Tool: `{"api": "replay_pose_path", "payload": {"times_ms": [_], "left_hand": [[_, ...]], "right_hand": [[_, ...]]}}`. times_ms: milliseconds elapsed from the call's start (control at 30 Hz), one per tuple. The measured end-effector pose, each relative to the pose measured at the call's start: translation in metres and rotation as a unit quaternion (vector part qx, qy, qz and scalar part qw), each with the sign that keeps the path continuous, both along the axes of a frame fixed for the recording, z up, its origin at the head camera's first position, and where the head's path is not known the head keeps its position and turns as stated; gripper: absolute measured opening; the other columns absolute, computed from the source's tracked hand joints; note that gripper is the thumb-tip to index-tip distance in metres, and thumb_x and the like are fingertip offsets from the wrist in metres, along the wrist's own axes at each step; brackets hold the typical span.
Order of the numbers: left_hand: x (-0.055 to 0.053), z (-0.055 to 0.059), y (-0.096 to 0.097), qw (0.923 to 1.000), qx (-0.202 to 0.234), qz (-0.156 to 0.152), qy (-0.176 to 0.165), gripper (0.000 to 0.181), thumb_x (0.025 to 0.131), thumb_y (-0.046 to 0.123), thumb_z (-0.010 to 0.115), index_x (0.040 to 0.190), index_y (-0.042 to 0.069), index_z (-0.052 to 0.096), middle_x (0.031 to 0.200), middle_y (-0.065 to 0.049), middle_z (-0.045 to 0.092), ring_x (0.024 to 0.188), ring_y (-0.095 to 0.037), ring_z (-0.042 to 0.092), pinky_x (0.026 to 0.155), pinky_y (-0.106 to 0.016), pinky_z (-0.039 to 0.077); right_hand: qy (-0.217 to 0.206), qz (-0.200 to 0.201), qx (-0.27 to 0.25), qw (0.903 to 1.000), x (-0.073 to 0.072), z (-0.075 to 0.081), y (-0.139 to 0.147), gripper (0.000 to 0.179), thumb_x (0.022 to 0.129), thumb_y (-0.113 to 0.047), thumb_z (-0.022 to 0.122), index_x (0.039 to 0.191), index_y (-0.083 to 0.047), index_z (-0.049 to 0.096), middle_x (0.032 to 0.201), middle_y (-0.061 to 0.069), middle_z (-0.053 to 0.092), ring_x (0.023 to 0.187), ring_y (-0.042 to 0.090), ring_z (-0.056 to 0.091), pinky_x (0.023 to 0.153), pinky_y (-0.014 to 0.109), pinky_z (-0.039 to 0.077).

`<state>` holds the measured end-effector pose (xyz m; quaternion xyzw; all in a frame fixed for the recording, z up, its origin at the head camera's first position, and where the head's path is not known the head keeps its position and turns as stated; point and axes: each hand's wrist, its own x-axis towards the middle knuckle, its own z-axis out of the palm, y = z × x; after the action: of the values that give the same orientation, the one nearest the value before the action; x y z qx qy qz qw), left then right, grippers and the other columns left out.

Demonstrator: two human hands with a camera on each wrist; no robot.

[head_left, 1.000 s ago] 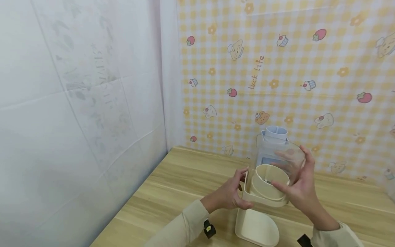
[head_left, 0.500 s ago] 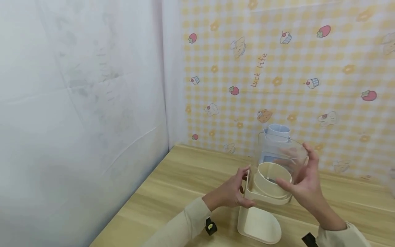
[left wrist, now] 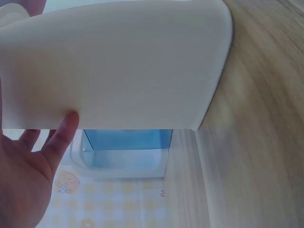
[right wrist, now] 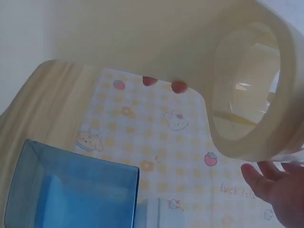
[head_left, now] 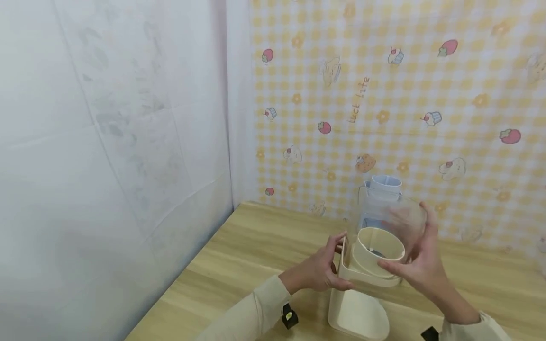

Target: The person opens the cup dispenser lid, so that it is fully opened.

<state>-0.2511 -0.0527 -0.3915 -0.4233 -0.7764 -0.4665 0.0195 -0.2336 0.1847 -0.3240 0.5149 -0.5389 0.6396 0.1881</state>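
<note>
A cream plastic stand (head_left: 360, 312) rises from a rounded base to an upper tray (head_left: 371, 279), where a round cream cup (head_left: 371, 258) sits. A clear plastic cover (head_left: 410, 215) stands up around the cup. My left hand (head_left: 317, 270) grips the tray's left side, thumb in front and fingers behind. Around the cover's right side my right hand (head_left: 420, 265) holds on, its thumb by the cup's rim. The left wrist view shows the stand's broad cream panel (left wrist: 123, 66) beside my fingers. The cup's open ring (right wrist: 289, 71) appears in the right wrist view.
A similar light blue stand (head_left: 386, 183) with its own cup is behind the cream one, partly hidden by it. Its translucent blue bin (right wrist: 90, 190) shows in the right wrist view. A yellow checked cloth (head_left: 298, 132) hangs behind the wooden table (head_left: 264, 232).
Both hands keep their hold on the cream stand and clear cover. The view shifts slightly; the right thumb sits a little lower on the cup's rim than half a second ago.
</note>
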Motion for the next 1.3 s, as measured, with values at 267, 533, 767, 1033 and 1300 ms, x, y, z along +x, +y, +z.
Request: {"api": "replay_pose_path", "payload": {"times_ms": [267, 533, 767, 1033, 1300], "left_hand": [[0.006, 0.000, 0.004, 0.9998, -0.006, 0.014, 0.012, 0.108, 0.080, 0.018, 0.081, 0.156, 0.018, 0.004, 0.143, -0.007, 0.040, 0.121, -0.009, 0.045, 0.083, -0.024, 0.051], [0.009, -0.004, 0.006, 0.9999, 0.005, 0.012, 0.008, 0.103, 0.084, 0.025, 0.077, 0.156, 0.011, 0.005, 0.149, -0.005, 0.037, 0.132, -0.010, 0.039, 0.102, -0.028, 0.041], [0.010, -0.003, 0.011, 0.9973, 0.065, 0.034, -0.007, 0.096, 0.083, 0.038, 0.078, 0.154, 0.017, 0.017, 0.145, -0.004, 0.043, 0.127, -0.011, 0.045, 0.101, -0.031, 0.042], [0.015, -0.004, 0.005, 0.9962, 0.065, 0.057, -0.007, 0.093, 0.083, 0.047, 0.075, 0.153, 0.017, 0.021, 0.143, -0.006, 0.046, 0.118, -0.011, 0.052, 0.092, -0.031, 0.045], [0.010, -0.004, 0.006, 0.9979, 0.048, 0.034, 0.027, 0.090, 0.086, 0.042, 0.075, 0.152, 0.020, 0.018, 0.141, -0.005, 0.047, 0.116, -0.010, 0.052, 0.087, -0.027, 0.047]], "right_hand": [[0.072, 0.045, 0.012, 0.9963, -0.004, 0.003, 0.014, 0.120, 0.065, 0.021, 0.081, 0.153, -0.004, 0.004, 0.150, 0.027, 0.036, 0.127, 0.030, 0.055, 0.106, 0.034, 0.041], [0.074, 0.058, 0.005, 0.9956, -0.004, -0.002, 0.011, 0.116, 0.067, 0.025, 0.076, 0.153, -0.004, 0.004, 0.148, 0.031, 0.036, 0.126, 0.031, 0.055, 0.111, 0.036, 0.037], [0.064, 0.042, 0.000, 0.9971, -0.004, 0.000, 0.008, 0.115, 0.066, 0.024, 0.078, 0.152, -0.004, 0.006, 0.148, 0.029, 0.038, 0.125, 0.031, 0.056, 0.108, 0.035, 0.039], [0.031, 0.052, 0.003, 0.9982, -0.002, 0.004, 0.001, 0.107, 0.067, 0.030, 0.071, 0.147, -0.004, 0.009, 0.150, 0.032, 0.033, 0.127, 0.032, 0.055, 0.105, 0.035, 0.044], [0.025, 0.027, 0.010, 0.9993, 0.001, -0.002, 0.001, 0.128, 0.058, 0.030, 0.076, 0.152, -0.011, 0.001, 0.152, 0.027, 0.034, 0.127, 0.028, 0.054, 0.097, 0.034, 0.050]]}}
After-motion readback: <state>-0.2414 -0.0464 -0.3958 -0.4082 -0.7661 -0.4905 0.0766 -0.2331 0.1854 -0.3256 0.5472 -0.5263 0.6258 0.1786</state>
